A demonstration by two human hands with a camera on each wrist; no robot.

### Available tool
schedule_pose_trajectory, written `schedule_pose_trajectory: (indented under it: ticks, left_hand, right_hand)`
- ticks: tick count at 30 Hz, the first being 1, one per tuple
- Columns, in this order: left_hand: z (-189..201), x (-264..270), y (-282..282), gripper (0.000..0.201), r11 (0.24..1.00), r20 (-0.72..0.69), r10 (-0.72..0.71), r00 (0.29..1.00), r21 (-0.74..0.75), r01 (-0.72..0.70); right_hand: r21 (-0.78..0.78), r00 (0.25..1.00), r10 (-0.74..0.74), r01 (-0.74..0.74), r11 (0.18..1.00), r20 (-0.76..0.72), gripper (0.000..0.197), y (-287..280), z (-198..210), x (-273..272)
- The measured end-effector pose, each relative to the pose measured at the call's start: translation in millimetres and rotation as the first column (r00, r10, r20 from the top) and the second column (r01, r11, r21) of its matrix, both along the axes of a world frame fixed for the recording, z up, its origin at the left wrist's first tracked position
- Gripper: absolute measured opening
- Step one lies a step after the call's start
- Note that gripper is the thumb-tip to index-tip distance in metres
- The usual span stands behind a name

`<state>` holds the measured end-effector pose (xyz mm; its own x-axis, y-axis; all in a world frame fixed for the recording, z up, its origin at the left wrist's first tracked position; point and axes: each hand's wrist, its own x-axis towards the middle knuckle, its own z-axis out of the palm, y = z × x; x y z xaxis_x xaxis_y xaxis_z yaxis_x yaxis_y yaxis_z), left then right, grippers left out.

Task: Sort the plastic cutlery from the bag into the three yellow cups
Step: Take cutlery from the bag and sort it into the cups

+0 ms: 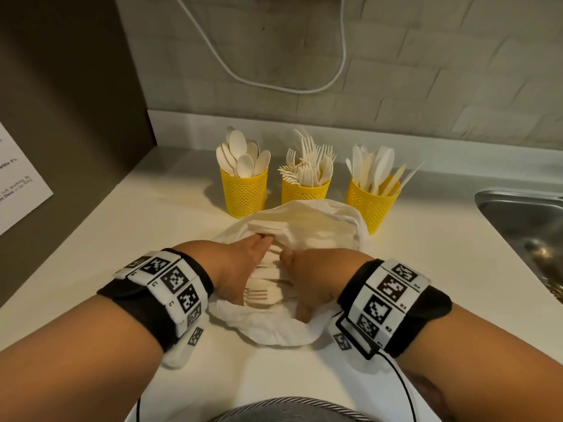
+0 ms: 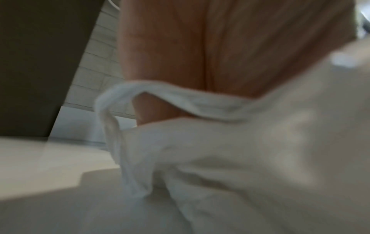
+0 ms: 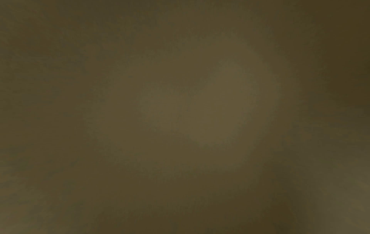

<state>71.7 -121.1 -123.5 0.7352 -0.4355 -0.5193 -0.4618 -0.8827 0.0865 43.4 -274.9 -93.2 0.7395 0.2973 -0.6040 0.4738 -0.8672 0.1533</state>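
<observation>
Three yellow mesh cups stand in a row at the back of the counter: the left cup (image 1: 243, 194) holds spoons, the middle cup (image 1: 305, 191) forks, the right cup (image 1: 371, 205) knives. In front of them lies a white cloth bag (image 1: 320, 222) with its mouth toward me. My left hand (image 1: 257, 243) reaches into the mouth with straight fingers, their tips under the bag's upper fold. In the left wrist view the bag (image 2: 220, 158) has its hem draped across my left hand (image 2: 200, 47). My right hand (image 1: 306, 271) is also in the mouth, fingers hidden. A pale fork (image 1: 259, 295) lies in the bag between my hands. The right wrist view is dark.
A steel sink (image 1: 524, 226) is set into the counter (image 1: 128, 239) at the right. A white cable (image 1: 289, 85) hangs on the brick wall behind. A dark panel with a paper sheet (image 1: 18, 184) closes the left side.
</observation>
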Motion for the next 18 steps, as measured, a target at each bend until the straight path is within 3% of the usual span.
schedule_pose_trajectory:
  ticks: [3,5,9,13,15,18]
  left_hand:
    - [-0.8,0.5,1.6,0.131,0.999,0.009,0.003,1.0,-0.047,-0.003]
    - [-2.4,2.9,4.9,0.127,0.996,0.024,0.022,0.999,-0.087,-0.02]
    - [-3.1,9.4,17.2,0.12,0.96,0.052,0.104,0.993,-0.265,-0.086]
    - [-0.6,14.6,23.4,0.134,0.827,-0.006,0.191,0.982,-0.537,-0.164]
    - [-0.5,17.4,25.1,0.131,0.786,-0.019,0.214,0.977,-0.59,-0.183]
    - [0.7,19.2,28.3,0.131,0.803,-0.008,0.222,0.975,-0.566,-0.188]
  right_hand:
    - [0.129,0.999,-0.034,0.03,0.991,0.026,0.048,-1.5,-1.5,0.5]
    - [0.18,0.996,-0.032,0.017,0.984,0.084,0.037,-6.6,-1.4,0.5]
    - [0.368,0.983,-0.161,0.12,0.922,0.083,0.034,-23.9,4.7,8.4]
    - [0.38,0.978,-0.207,0.198,0.903,-0.018,0.045,-37.9,12.9,15.8]
    - [0.407,0.975,-0.218,0.218,0.887,-0.046,0.045,-43.6,16.3,17.4]
    - [0.473,0.965,-0.254,0.254,0.843,-0.066,0.043,-49.1,17.8,18.9]
